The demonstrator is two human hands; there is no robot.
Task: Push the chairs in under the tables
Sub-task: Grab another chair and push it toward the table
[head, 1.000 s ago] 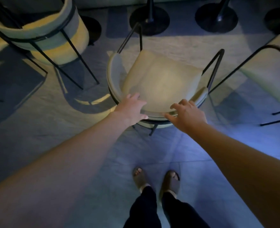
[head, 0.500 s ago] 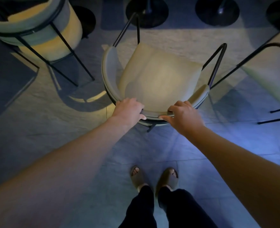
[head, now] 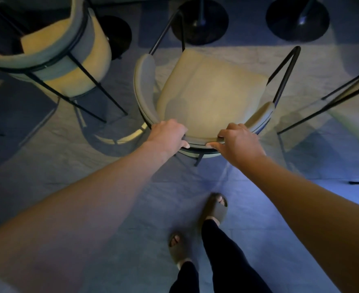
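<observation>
Chair [head: 212, 89]: left hand [head: 168, 134], right hand [head: 237, 140] both curled round backrest rim. Step: pushing in. Next: steady shove toward table base [head: 199, 24] beyond hands.

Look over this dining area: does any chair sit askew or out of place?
Yes. The middle chair stands out on the open floor, turned at an angle, its seat fully clear of the round table base ahead. The left hand and right hand grip its curved backrest. Nothing looks spilled or broken.
</observation>
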